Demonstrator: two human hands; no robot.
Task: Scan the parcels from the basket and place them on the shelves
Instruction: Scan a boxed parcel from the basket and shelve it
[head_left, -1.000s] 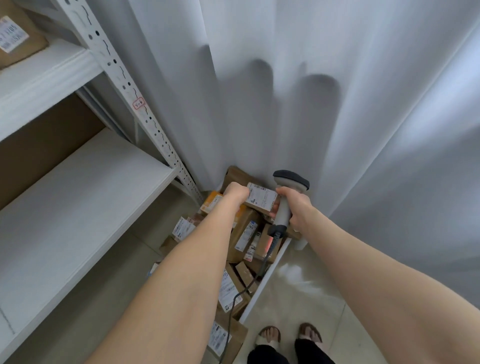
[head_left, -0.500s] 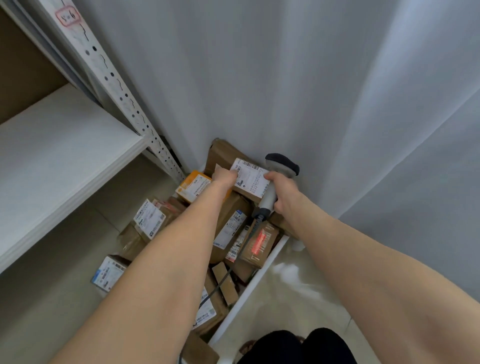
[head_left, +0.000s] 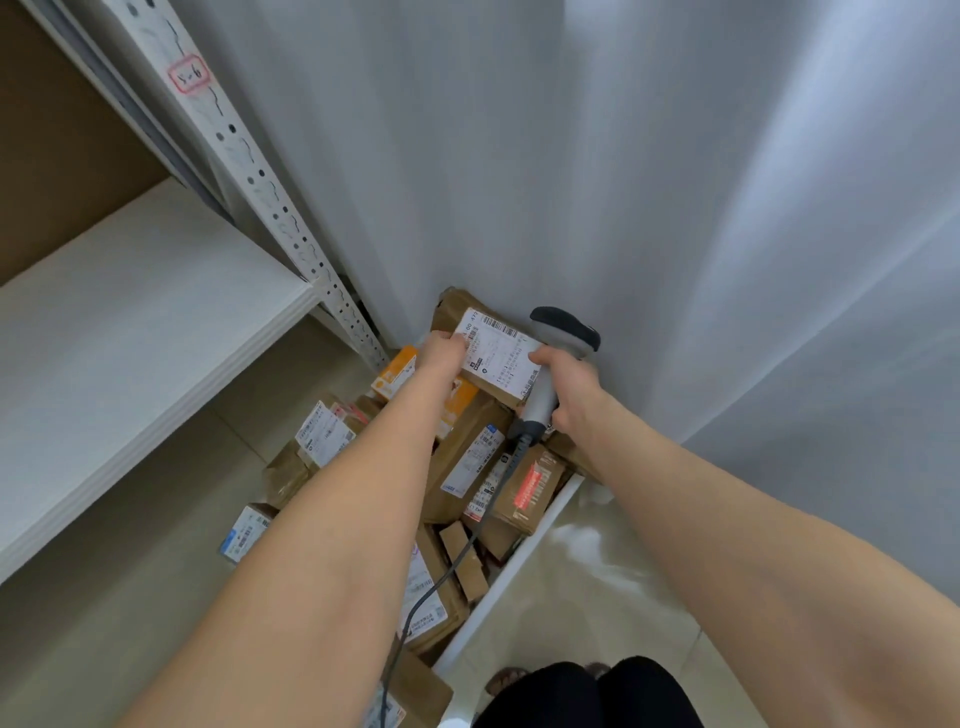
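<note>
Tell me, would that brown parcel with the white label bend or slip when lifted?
Probably stiff: the parcel looks like a cardboard box with straight edges. Likely light, since the left hand grips it by one edge. Its matte cardboard should not slip much.

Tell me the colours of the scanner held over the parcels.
The scanner has a light grey handle and a dark grey head; the head view shows it best.

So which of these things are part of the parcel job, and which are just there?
In the job: labelled parcel in the left hand; scanner in the right hand; parcels in the basket; white shelf.
Just there: grey curtain; floor.
</note>
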